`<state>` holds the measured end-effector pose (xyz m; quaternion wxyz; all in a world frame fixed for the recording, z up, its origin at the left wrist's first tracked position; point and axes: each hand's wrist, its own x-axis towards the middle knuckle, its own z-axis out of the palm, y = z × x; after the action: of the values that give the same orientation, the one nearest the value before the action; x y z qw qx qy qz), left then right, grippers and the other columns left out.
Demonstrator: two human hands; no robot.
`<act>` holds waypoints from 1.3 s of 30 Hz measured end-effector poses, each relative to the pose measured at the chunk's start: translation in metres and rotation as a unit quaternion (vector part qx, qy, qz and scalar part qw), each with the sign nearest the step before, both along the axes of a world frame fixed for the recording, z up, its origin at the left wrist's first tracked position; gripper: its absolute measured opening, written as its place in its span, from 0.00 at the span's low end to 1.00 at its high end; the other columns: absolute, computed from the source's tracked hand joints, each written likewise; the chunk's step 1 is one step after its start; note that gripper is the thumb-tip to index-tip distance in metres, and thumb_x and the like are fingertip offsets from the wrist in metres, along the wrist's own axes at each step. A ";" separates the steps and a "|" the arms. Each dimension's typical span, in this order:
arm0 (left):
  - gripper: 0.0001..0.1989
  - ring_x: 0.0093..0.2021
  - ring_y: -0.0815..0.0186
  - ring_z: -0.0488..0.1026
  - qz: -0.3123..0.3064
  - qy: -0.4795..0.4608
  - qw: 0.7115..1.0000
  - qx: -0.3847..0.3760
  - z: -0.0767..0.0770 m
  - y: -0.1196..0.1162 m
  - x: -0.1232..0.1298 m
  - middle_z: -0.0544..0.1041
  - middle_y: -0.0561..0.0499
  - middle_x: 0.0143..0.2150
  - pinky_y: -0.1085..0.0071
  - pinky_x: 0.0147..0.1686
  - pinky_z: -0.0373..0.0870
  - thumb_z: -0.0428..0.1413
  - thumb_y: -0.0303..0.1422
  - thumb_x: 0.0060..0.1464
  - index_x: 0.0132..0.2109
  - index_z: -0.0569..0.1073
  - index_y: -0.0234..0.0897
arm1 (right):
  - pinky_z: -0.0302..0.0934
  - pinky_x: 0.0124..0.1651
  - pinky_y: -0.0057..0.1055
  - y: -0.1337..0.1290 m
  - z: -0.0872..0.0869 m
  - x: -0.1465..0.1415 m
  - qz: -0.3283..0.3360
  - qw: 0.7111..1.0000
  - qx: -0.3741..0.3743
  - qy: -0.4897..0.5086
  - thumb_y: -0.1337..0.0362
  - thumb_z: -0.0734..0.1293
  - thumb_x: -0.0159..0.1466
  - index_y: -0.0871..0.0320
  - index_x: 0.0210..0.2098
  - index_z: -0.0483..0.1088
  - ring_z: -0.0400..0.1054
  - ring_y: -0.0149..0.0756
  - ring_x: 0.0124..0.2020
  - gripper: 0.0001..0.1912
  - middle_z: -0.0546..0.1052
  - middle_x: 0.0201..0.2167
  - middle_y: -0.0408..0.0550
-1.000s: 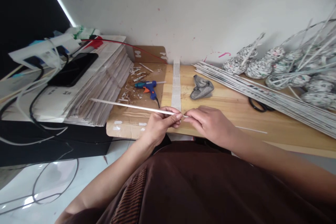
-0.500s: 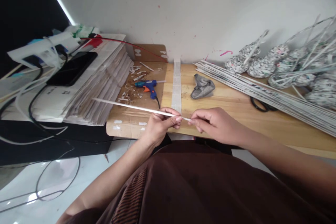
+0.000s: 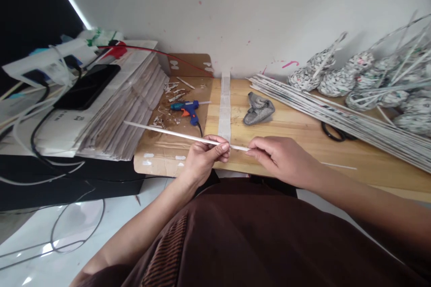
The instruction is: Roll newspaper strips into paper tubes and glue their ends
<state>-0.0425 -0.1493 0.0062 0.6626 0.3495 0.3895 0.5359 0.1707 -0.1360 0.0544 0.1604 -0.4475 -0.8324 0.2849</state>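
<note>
My left hand (image 3: 209,154) pinches a slim white paper tube (image 3: 168,132) near its right end, and the tube slants up to the left over the cardboard. My right hand (image 3: 279,154) is closed on a narrow white length in line with it, just right of my left fingers. A thin white stick (image 3: 338,166) shows beyond my right wrist, roughly on the same line; my hand hides whether it is one piece. A blue glue gun (image 3: 190,108) lies beyond my left hand. A crumpled grey cloth (image 3: 258,109) rests beyond the gap between my hands.
A tall stack of paper sheets (image 3: 134,112) at left carries a black phone (image 3: 87,86) and a power strip (image 3: 50,65) with cables. Bundled paper tubes (image 3: 336,119) lie at right, with woven paper pieces (image 3: 340,80) behind and black scissors handles (image 3: 332,132) below.
My right hand has moved slightly right, away from my left, so more of the white length shows between them. The thin stick past my right wrist has come into sight.
</note>
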 end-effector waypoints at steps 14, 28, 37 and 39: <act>0.10 0.25 0.72 0.74 -0.027 0.022 0.999 0.001 0.001 -0.002 0.004 0.77 0.52 0.24 0.78 0.26 0.73 0.68 0.32 0.46 0.33 0.76 0.32 | 0.50 0.30 0.27 0.003 -0.001 -0.002 0.040 0.998 -0.042 -0.006 0.56 0.59 0.70 0.58 0.28 0.67 0.60 0.27 0.23 0.17 0.69 0.22 0.40; 0.11 0.25 0.74 0.73 -0.038 -0.007 0.998 -0.039 0.004 0.000 0.013 0.76 0.52 0.25 0.79 0.27 0.72 0.69 0.32 0.45 0.34 0.77 0.31 | 0.55 0.34 0.32 -0.004 -0.015 -0.003 0.042 0.948 0.294 -0.118 0.60 0.58 0.72 0.61 0.35 0.75 0.68 0.37 0.30 0.18 0.75 0.26 0.49; 0.11 0.25 0.74 0.74 -0.025 0.010 0.999 -0.020 0.001 -0.002 0.015 0.78 0.53 0.25 0.79 0.29 0.73 0.69 0.31 0.43 0.35 0.79 0.32 | 0.57 0.29 0.28 0.000 -0.002 0.004 0.010 0.991 -0.136 0.014 0.55 0.56 0.71 0.58 0.36 0.74 0.65 0.30 0.22 0.19 0.74 0.23 0.43; 0.11 0.25 0.74 0.74 -0.035 0.009 0.999 -0.008 0.000 -0.002 0.015 0.77 0.53 0.25 0.78 0.29 0.73 0.69 0.31 0.44 0.35 0.79 0.33 | 0.58 0.27 0.27 0.002 0.001 0.006 0.008 0.957 -0.285 0.057 0.52 0.55 0.71 0.59 0.38 0.73 0.64 0.28 0.20 0.21 0.72 0.21 0.42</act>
<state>-0.0279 -0.1514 0.0066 0.6802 0.3623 0.3876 0.5058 0.1768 -0.1339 0.0554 0.0712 -0.4506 -0.7101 0.5363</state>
